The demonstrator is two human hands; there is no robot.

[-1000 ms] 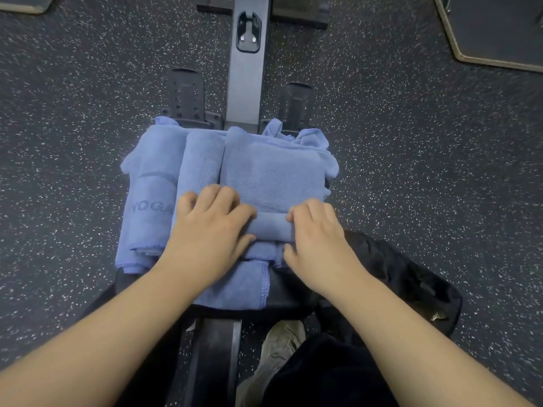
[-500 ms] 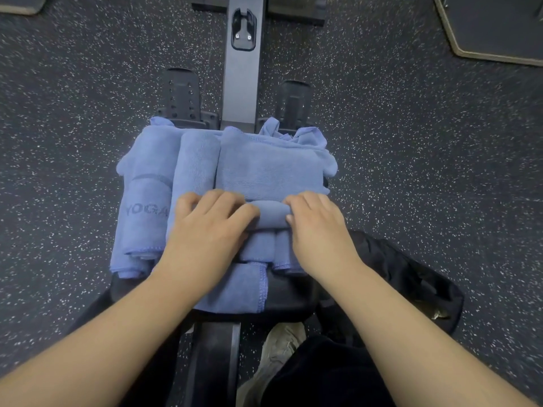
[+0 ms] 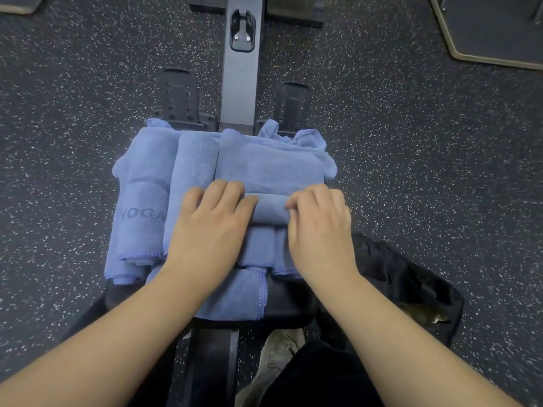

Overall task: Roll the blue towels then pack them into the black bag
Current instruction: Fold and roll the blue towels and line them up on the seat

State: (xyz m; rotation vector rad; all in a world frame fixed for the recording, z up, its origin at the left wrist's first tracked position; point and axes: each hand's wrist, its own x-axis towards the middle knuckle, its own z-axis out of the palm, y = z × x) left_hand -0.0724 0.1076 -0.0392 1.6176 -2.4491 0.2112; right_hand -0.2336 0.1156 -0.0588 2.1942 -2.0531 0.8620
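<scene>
1. My left hand (image 3: 210, 227) and right hand (image 3: 318, 227) lie palm-down on the roll (image 3: 271, 211), with the fingers (image 3: 226, 190) curled over its far side. They press and cup the roll but do not clamp it. If one hand drives harder than the other, I expect the roll to come out as a cone with one end loose.

2. The roll is only partly made. The flat part of the towel (image 3: 273, 168) lies just beyond my fingers. A crease caught there would go into the roll and fatten it.

3. Two finished rolls lie just left, the nearer one (image 3: 194, 177) touching my left hand and the YOGA roll (image 3: 144, 201) outside it. A sideways nudge could loosen them or push one off the left edge.

4. Everything sits on a narrow padded bench (image 3: 291, 304), and a towel edge (image 3: 235, 295) hangs over its near side. Pulling on that could slide the whole stack towards me.

5. The bag (image 3: 411, 277) lies slumped on the floor (image 3: 440, 171), near right. I cannot tell whether its mouth is open, so packing one-handed could let a roll unwind.
</scene>
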